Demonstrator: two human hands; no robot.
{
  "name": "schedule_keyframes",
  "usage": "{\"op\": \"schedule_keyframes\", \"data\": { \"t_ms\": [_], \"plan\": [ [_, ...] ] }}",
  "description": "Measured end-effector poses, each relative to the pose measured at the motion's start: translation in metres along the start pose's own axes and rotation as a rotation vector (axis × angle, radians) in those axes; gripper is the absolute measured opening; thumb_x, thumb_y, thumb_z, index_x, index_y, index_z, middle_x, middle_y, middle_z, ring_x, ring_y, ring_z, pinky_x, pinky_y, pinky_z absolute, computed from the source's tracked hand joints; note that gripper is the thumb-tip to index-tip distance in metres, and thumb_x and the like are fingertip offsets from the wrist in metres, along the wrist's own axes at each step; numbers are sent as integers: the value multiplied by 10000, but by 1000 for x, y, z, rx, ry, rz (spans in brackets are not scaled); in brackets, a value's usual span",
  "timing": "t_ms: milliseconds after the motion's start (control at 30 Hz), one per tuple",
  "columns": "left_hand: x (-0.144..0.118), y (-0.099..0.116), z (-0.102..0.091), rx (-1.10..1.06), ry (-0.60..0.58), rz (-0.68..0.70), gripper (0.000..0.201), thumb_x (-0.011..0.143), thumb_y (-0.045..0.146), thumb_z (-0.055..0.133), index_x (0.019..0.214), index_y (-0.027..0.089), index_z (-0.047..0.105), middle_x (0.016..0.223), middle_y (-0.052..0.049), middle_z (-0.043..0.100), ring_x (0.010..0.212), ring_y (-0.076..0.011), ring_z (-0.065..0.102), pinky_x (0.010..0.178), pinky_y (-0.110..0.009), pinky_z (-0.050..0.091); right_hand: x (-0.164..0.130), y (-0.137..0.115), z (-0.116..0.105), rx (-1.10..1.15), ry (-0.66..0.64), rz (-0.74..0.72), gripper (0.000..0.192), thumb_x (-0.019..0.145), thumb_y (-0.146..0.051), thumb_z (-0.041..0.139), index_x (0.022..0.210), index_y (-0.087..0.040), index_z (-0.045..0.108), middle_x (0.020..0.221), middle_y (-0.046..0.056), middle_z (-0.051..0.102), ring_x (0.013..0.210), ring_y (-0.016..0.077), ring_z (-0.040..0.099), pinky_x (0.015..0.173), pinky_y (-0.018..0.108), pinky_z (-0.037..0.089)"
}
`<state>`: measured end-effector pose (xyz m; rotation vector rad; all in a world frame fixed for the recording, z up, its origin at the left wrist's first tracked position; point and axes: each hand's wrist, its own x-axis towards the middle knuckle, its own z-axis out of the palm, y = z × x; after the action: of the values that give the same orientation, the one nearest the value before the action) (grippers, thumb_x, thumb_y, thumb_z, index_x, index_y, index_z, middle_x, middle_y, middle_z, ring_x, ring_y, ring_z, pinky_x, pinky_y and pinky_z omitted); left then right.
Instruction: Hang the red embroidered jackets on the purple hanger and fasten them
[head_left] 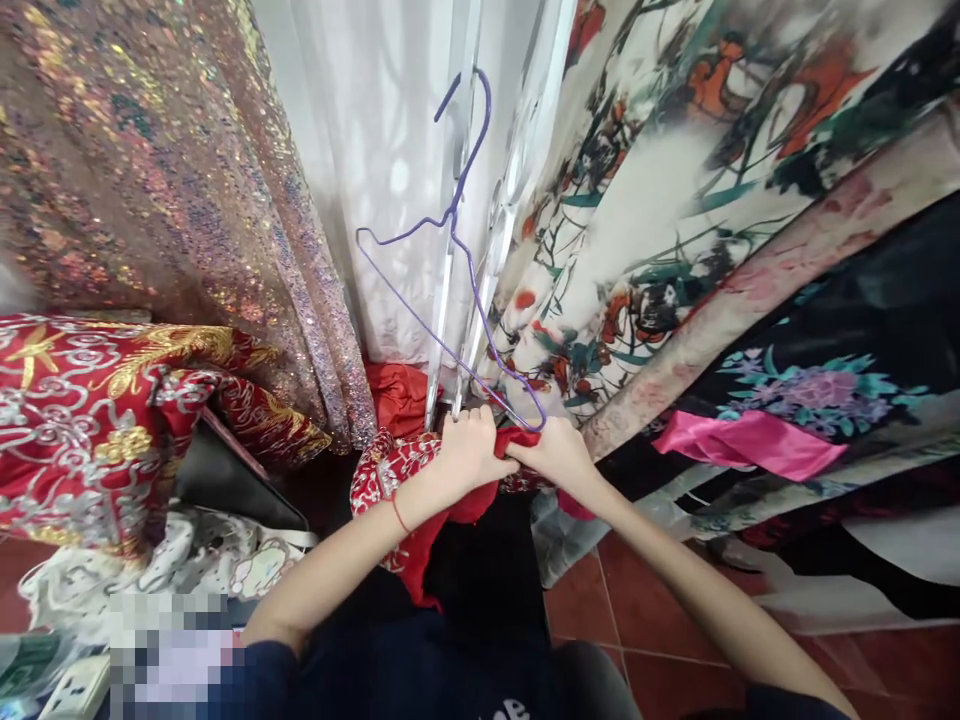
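Observation:
A red garment with silver embroidery point(394, 460) is bunched in front of me, its plain red inside showing at the lower edge. My left hand point(470, 446) is closed on the cloth, its thumb pointing toward the other hand. Close beside it, my right hand point(556, 452) pinches the red fabric right at the lower corner of a purple wire hanger point(453, 212). The hanger stands tilted, hook up, its other corner free to the upper left. Whether the right fingers also hold the wire is hidden.
White metal bars point(442, 330) rise behind the hanger. Sequined fabric point(247, 230) hangs left, floral cloth point(637, 220) right. A red and gold embroidered garment point(67, 420) lies at left above a white patterned cloth point(202, 560). A pink satin strip point(757, 445) lies across dark fabric at right.

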<state>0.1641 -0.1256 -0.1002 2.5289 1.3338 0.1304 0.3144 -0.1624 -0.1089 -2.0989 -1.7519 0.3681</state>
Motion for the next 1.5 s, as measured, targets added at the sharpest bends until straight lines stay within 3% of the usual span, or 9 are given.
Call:
{"op": "schedule_keyframes", "data": {
  "t_ms": [433,600,767,1000,1100,1200,1300,1367,1500],
  "plan": [
    [-13,-90,-28,181,-176,-362,427,777,246,609,1176,135,710,1237,-207,698,1168,-364,666,949,-440,542,-28,-8,11,596,-156,-65,438,663,-549,761,775,-125,759,570,5,639,501,118,500,484,241,337],
    [-42,-96,-55,200,-148,-371,437,773,271,602,1157,121,745,1181,-198,728,1146,-324,679,960,-342,532,-63,-34,2,996,-317,99,363,641,-496,822,775,-166,751,618,20,709,552,161,632,548,262,486],
    [-36,-96,-87,180,-117,-385,419,760,256,580,1095,86,768,1103,-223,742,1097,-334,688,919,-345,537,-69,-67,-1,1387,-275,139,330,606,-426,860,807,-185,760,688,24,750,601,162,675,643,271,545],
    [-28,-110,-137,20,-86,-264,386,735,197,489,990,110,766,956,-95,766,894,-228,700,748,-251,546,-66,-92,7,1268,-427,-331,411,780,-598,693,851,-198,751,734,1,730,678,137,638,680,252,492],
    [-40,-101,-157,-95,-85,-175,444,679,174,476,1015,152,765,915,-62,764,858,-196,693,765,-259,545,-60,-92,-3,922,-589,-647,489,887,-606,513,812,-170,721,709,31,679,654,148,596,648,283,472],
    [-59,-76,-177,-187,-104,-77,506,621,127,436,995,194,770,866,-33,758,833,-176,695,775,-275,541,-41,-93,-18,601,-178,-783,332,828,-454,625,995,-170,662,932,71,670,792,185,598,770,347,503],
    [-80,-39,-192,-160,-119,4,533,604,94,428,997,206,770,856,-19,749,844,-180,701,786,-289,538,-17,-104,-27,542,111,-786,696,688,-397,758,1296,-179,497,1227,135,592,1069,259,579,939,417,501],
    [-92,-17,-199,-108,-85,69,525,620,94,466,1034,216,765,884,-14,743,900,-197,700,831,-309,532,-6,-117,-32,564,37,-835,789,639,-393,801,1328,-183,480,1291,136,575,1178,290,553,1009,429,485],
    [-114,-7,-214,-109,70,92,492,725,217,602,1211,195,674,957,-30,724,957,-218,693,888,-344,521,-5,-137,-44,649,-94,-841,395,699,-401,759,1007,-186,636,1002,63,699,984,267,647,920,414,548]
  ]
}}
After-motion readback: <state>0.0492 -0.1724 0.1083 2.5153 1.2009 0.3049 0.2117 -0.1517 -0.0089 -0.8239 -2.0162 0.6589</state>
